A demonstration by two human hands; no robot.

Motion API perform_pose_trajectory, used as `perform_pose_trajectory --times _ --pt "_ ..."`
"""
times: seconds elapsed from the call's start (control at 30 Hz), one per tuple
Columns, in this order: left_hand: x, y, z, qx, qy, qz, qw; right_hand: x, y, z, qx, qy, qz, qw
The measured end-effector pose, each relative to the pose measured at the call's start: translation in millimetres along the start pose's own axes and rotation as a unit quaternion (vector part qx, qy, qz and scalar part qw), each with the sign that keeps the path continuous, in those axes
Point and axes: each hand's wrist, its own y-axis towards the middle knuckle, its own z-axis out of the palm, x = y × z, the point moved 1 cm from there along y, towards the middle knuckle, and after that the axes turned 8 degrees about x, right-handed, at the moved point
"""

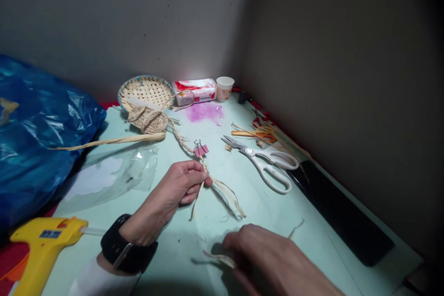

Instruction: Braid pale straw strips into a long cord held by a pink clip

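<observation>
- The left hand [185, 182] has narrow fingers; they pinch the end of a thin braid [180, 142] of pale fibre.
- A pink binder clip [201, 150] grips this braid, just beside the left hand, at one o'clock from it.
- From the clip, the braid runs toward eleven o'clock, to a braided coil [152, 122] near the woven basket [149, 89].
- Loose strands [237, 201] come out below the fingers, mostly between four and five o'clock.
- The right hand [270, 259], at four o'clock from the left, is blurred and curled. A pale strip [224, 258] shows at its fingers; I cannot tell if it is held.
- The white-handled scissors [249, 151] lie between two and three o'clock; the yellow glue gun [48, 236] is at eight o'clock.
</observation>
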Motion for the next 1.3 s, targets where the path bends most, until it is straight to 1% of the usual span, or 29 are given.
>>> perform_pose_trajectory --times 0.03,0.1,0.13,0.2,0.23,0.27,0.37,0.43,0.53,0.7,0.77,0.9,0.97,1.1,1.17,1.23,1.3 --pt "0 -1 -0.3 0.001 0.0 0.002 1.0 2 2 -12 0.016 0.053 0.015 0.998" --pt "-1 -2 -0.9 0.007 -0.003 0.003 1.0 -1 11 -36 -0.01 0.129 0.069 0.989" --pt "-1 -2 -1.3 0.012 -0.007 0.002 1.0 -5 19 -45 -0.017 0.149 0.102 0.983" --pt "-2 -3 -2.1 0.022 -0.013 -0.004 1.0 -17 40 -54 -0.039 0.165 0.136 0.976" --pt "-2 -3 -2.5 0.027 -0.015 -0.006 1.0 -24 51 -54 -0.064 0.162 0.132 0.976" --pt "-1 -3 -2.9 0.03 -0.017 -0.006 0.999 -30 62 -51 -0.063 0.16 0.131 0.976" --pt "0 -2 -3.7 0.028 -0.019 -0.008 0.999 -42 85 -31 -0.028 0.115 0.137 0.984" --pt "2 -1 -3.8 0.019 -0.018 -0.009 1.0 -47 90 -19 -0.01 0.087 0.131 0.987" --pt "2 1 -3.1 0.006 0.0 -0.013 1.0 -52 89 -13 0.01 0.096 0.123 0.988" --pt "0 0 -0.4 -0.005 0.037 -0.018 0.999 -61 90 -17 -0.009 0.165 0.13 0.978" --pt "0 -1 1.1 -0.011 0.05 -0.021 0.998 -62 91 -17 -0.019 0.152 0.137 0.979" --pt "1 0 3.7 -0.025 0.063 -0.014 0.998 -61 91 -16 -0.035 0.082 0.146 0.985" --pt "2 0 4.2 -0.027 0.061 -0.01 0.998 -60 90 -19 -0.031 0.08 0.148 0.985" --pt "3 2 3.8 -0.018 0.054 -0.002 0.998 -50 83 -32 -0.038 0.082 0.156 0.984" --pt "4 2 3.7 -0.016 0.051 0.001 0.999 -42 80 -38 -0.037 0.07 0.135 0.988" --pt "3 2 4.1 -0.015 0.043 0.003 0.999 -36 77 -39 -0.031 0.07 0.112 0.991" --pt "3 2 4.7 -0.016 0.035 0.007 0.999 -34 77 -35 -0.028 0.082 0.106 0.991"
